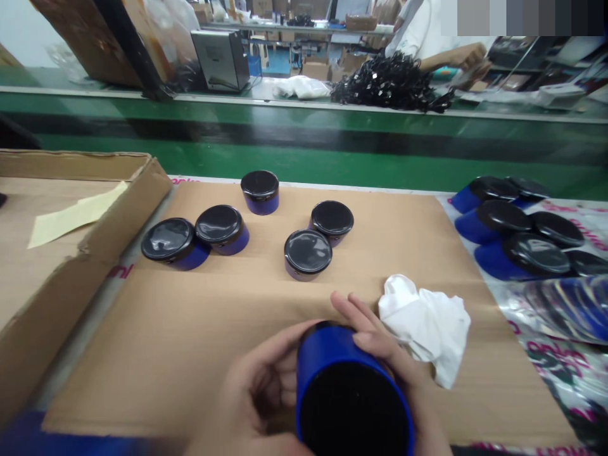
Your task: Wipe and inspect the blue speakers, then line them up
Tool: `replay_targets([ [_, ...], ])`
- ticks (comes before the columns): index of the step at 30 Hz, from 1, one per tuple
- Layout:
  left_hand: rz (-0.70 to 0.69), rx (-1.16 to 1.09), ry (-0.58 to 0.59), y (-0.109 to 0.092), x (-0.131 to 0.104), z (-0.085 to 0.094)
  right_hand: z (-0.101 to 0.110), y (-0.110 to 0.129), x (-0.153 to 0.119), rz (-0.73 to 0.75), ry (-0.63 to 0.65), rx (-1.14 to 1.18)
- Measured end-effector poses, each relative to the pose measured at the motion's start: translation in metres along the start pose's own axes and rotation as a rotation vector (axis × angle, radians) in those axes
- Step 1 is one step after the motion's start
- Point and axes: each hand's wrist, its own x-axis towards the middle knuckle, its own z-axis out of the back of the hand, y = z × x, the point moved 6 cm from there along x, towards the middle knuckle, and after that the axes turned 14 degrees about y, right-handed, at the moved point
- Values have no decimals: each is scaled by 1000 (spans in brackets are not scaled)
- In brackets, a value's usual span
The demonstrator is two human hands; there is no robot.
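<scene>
Both hands enclose a round blue speaker with a black mesh face (349, 392) at the near edge of a flat sheet of brown cardboard (190, 329); the left hand (259, 396) cups its left side with curled fingers, and the right hand (380, 345) lies over its top and right side, fingers closed against the shell, so the unit is fully held and lifted towards the camera. Just right of it lies a crumpled white cloth (427, 323), touching neither hand. Five similar blue speakers with glossy black caps (308, 252) stand apart on the cardboard farther out, set down singly or in pairs. At the right, a tight cluster of further blue speakers lying on printed plastic film (513, 234) forms a separate stock. Judged from this layout, five units appear handled, one is in hand, and the cluster at right probably remains. An open brown cardboard box (57, 253) at the left holds only a yellowish paper strip (76, 215).
</scene>
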Motion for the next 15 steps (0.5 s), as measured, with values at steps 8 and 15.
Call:
replay_targets([
  [8,-102,-83,-77,5,8,4,-5,0,-9,229,61,-94],
  [15,-82,-83,20,6,8,10,-7,-13,-14,28,163,78],
])
